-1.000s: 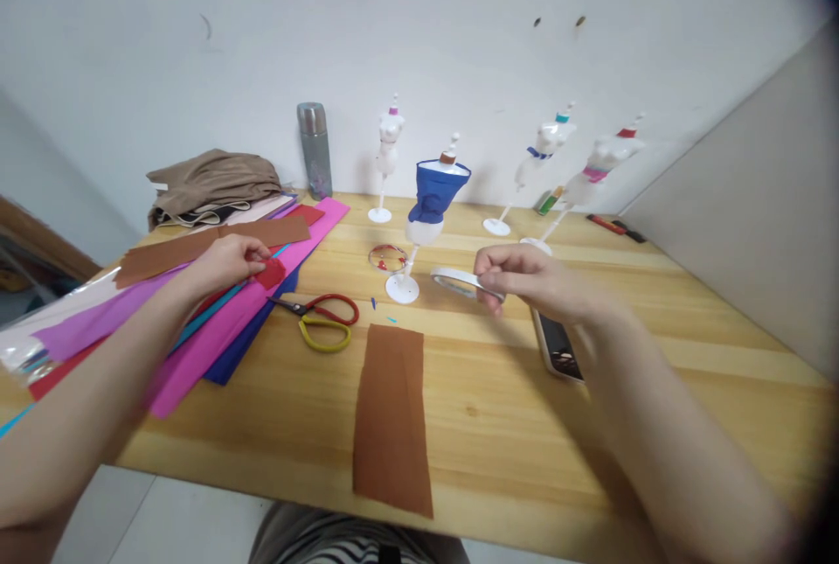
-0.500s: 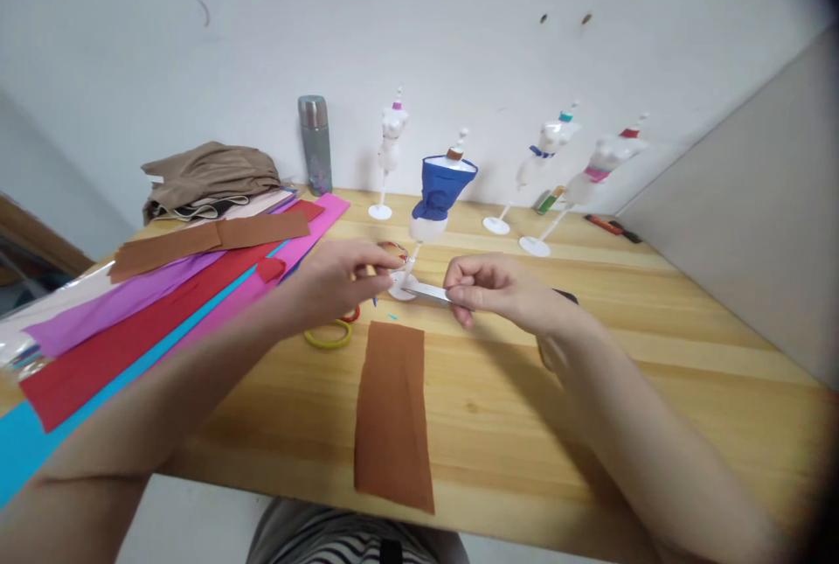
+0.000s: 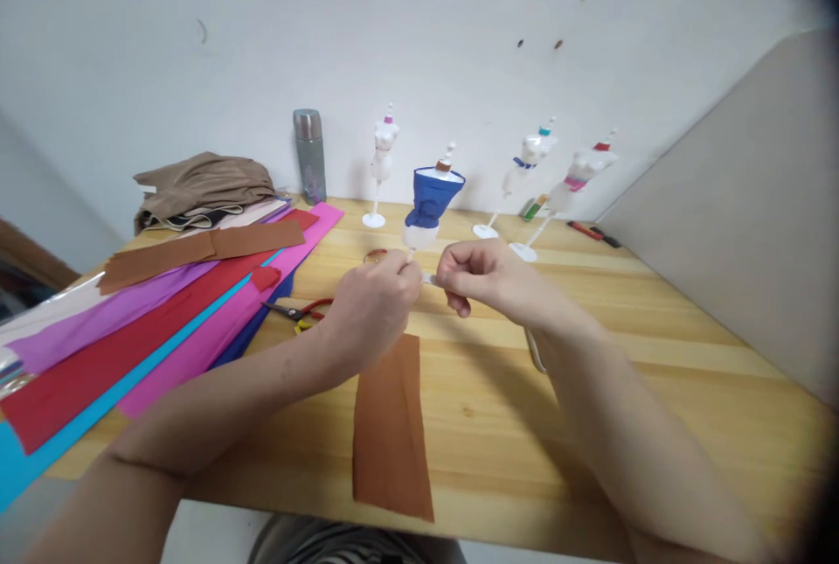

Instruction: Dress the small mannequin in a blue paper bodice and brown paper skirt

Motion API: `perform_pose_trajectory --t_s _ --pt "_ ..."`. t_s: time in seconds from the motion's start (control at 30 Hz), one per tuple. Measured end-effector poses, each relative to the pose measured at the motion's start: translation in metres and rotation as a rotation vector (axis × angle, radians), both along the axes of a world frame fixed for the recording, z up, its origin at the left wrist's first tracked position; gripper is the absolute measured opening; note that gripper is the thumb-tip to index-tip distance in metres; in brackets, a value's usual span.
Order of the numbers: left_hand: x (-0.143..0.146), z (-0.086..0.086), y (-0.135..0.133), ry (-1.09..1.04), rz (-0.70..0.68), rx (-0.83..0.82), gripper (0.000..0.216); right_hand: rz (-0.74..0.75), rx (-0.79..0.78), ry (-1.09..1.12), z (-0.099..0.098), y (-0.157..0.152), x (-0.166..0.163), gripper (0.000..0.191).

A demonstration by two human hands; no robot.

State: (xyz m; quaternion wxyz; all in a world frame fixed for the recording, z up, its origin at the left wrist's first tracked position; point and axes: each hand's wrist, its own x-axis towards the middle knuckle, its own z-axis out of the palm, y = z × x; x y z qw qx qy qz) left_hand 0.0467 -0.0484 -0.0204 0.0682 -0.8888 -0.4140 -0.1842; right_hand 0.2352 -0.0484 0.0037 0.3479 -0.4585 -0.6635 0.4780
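Observation:
My right hand pinches a slim silvery pointed tool that looks like tweezers; only a short bit shows between the two hands. My left hand is closed at the tool's other end, in front of the stand of a small white dress form. Whatever its fingers hold is hidden. Dark blue cloth wraps this form's bust, with a brown band at the neck. Nearer me, a brown fabric strip lies flat, its upper left partly behind my left hand and wrist.
Scissors with red handles lie left of my left hand. Fabric strips in several colours and folded brown cloth cover the left side. A flask and more dress forms stand by the wall. Red-and-black tools lie at right.
My left hand has moved right and closed near the tool's tip, now covering the form's base. The right hand keeps its pinch. The view has shifted slightly.

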Motion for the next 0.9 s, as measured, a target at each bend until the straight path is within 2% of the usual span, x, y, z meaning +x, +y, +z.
perform_pose_trajectory --t_s 0.13,0.23,0.47,0.6,0.73,0.9 --pt "0.000 -0.001 -0.004 0.011 0.023 0.077 0.027 -0.045 0.036 0.021 0.000 -0.001 -0.003 0.028" --pt "-0.001 0.000 -0.003 0.033 0.005 0.070 0.028 -0.044 0.049 0.023 -0.005 0.000 -0.002 0.029" --pt "-0.004 0.008 0.007 -0.144 -0.087 -0.180 0.021 -0.006 0.025 0.013 -0.009 0.003 0.004 0.029" --pt "-0.006 0.007 0.014 -0.238 -0.087 -0.206 0.019 0.033 0.021 -0.025 -0.008 0.003 0.004 0.024" --pt "-0.010 0.008 0.018 -0.348 -0.166 -0.294 0.020 0.084 0.032 -0.042 -0.011 0.003 0.003 0.020" --pt "-0.013 0.010 0.019 -0.440 -0.185 -0.363 0.021 0.056 0.066 -0.055 -0.013 0.006 0.004 0.029"
